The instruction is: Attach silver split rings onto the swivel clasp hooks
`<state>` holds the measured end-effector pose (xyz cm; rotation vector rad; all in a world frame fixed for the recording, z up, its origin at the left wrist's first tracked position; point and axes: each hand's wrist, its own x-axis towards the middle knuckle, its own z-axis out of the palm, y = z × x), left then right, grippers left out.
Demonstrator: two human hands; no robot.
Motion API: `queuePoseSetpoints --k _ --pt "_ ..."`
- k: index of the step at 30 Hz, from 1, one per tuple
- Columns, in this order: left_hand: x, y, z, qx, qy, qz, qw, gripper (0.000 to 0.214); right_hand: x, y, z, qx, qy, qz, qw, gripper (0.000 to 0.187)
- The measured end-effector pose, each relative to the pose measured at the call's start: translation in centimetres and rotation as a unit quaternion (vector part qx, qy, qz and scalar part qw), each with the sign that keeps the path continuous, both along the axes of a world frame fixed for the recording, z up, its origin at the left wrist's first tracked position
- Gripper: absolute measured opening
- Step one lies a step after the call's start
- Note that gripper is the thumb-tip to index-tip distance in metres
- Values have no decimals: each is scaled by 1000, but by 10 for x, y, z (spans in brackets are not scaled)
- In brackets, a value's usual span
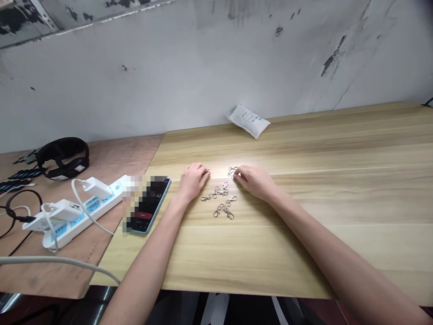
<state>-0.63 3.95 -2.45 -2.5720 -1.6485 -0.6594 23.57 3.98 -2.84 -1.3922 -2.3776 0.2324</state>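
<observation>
Several silver lobster clasps with key rings (221, 191) lie loosely on the wooden tabletop between my hands, some overlapping. My right hand (253, 179) rests on the table, its thumb and forefinger pinched at the edge of a small group of lobster clasps (231, 171). On the other side, my left hand (194, 179) lies palm down with its fingers curled together. A small silver metal piece (209, 170) peeks out at its fingertips, mostly covered by them. Nearer to me are a single clasp (231, 199) and another pair (223, 211).
A phone (149, 207) lies left of my left forearm. Beyond it are a white power strip (98, 205) with chargers and cables, and a black head strap (62, 158). A white plastic packet (249, 121) lies by the wall. The table's front edge (243, 294) is close to me.
</observation>
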Motion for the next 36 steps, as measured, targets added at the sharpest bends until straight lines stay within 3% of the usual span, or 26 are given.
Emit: queuePoseSetpoints --k 8,15,24,31,36 --pt "11 -5 2 -24 -148 -5 989 16 -3 0 -3 -2 37 1 999 22" --pt "20 -10 2 -48 -189 -10 981 17 -2 -5 4 -19 41 36 998 26" --pt "20 -9 3 -52 -210 -17 976 7 -3 -10 9 -47 36 84 995 14" --pt "21 -9 3 -61 -261 -30 963 7 -1 -6 9 -7 3 65 998 19" --pt "21 -8 1 -92 -303 -33 948 14 -5 -7 7 -17 4 51 999 8"
